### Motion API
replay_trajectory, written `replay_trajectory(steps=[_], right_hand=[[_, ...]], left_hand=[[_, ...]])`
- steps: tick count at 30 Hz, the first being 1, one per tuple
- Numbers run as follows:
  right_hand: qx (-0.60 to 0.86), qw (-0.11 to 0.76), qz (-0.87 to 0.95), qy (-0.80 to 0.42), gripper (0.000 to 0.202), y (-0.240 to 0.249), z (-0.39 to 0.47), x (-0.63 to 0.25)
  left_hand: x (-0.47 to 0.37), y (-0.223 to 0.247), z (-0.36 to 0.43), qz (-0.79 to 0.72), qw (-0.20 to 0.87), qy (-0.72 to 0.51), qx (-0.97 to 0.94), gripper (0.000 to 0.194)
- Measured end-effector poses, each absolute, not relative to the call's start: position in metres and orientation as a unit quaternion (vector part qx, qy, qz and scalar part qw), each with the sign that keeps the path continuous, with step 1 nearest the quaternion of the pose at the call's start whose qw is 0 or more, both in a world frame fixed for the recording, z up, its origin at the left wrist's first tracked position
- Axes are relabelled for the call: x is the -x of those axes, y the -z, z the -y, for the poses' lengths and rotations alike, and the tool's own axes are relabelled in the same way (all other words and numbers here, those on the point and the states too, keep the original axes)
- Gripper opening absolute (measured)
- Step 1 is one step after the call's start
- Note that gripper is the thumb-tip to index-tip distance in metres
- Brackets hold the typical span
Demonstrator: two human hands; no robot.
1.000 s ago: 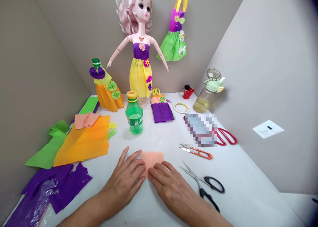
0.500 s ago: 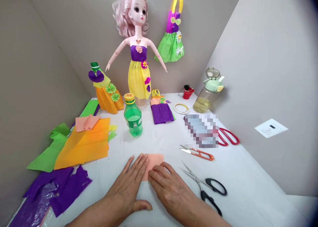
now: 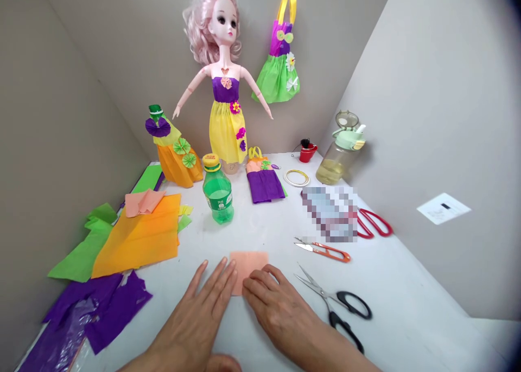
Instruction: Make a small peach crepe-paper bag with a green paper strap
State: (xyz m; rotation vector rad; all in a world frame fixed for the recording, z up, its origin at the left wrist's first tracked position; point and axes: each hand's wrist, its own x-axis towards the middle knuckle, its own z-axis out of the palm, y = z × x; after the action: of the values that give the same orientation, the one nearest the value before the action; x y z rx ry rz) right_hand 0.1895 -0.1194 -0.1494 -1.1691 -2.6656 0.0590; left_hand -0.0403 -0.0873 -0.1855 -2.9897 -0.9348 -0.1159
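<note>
"Left hand (image 3: 198, 313) has moved most since half a second ago: it slid back leftward and nearer, so fingers that lay well over the peach sheet (image 3: 249, 260) now reach only its left edge."

"And the right hand (image 3: 277, 302)?"

"Much where it was, at the sheet's near right part. Its fingers are bent, tips down on the sheet; whether they pinch it or only press, I cannot tell."

"What about the left fingers?"

"Stretched out, grasping nothing, with the thumb apart from them at the near edge of the view."

"Where exactly is the sheet?"

"Flat on the white table (image 3: 407, 307), near and central, between the hands and nearer than the green bottle (image 3: 218, 190). Black-handled scissors (image 3: 324, 294) lie to its right, blades parted (neither hand touches them), with orange snips (image 3: 316, 247) a little farther off. On the left, another peach piece (image 3: 144, 201) rests on orange sheets (image 3: 140, 239)."

"Which step would you call this?"

"Flattening, I'd judge: the left smooths or squares while the right steadies (a guess from posture)."

"And the next move calls for?"

"Steady right fingertips, I think, and a light left hand along the edge; thin-looking stuff could skew or crease if both tugged."
</note>
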Motion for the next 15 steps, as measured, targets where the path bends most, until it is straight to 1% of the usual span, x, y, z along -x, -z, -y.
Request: replay_trajectory(steps=[3, 7, 11, 15], right_hand=[[0.398, 0.128, 0.908, -0.017, 0.025, 0.150, 0.119, -0.189], [0.400, 0.132, 0.907, -0.018, 0.022, 0.153, 0.119, -0.189], [0.398, 0.134, 0.907, -0.014, 0.025, 0.157, 0.119, -0.190], [0.404, 0.128, 0.906, -0.020, 0.026, 0.158, 0.120, -0.191]], left_hand=[[0.040, 0.190, 0.097, 0.273, 0.001, 0.025, 0.962, 0.124], [0.038, 0.195, 0.102, 0.297, 0.031, 0.051, 0.953, 0.123], [0.041, 0.197, 0.110, 0.296, 0.062, 0.067, 0.951, 0.114], [0.049, 0.200, 0.116, 0.305, 0.057, 0.076, 0.947, 0.116]])
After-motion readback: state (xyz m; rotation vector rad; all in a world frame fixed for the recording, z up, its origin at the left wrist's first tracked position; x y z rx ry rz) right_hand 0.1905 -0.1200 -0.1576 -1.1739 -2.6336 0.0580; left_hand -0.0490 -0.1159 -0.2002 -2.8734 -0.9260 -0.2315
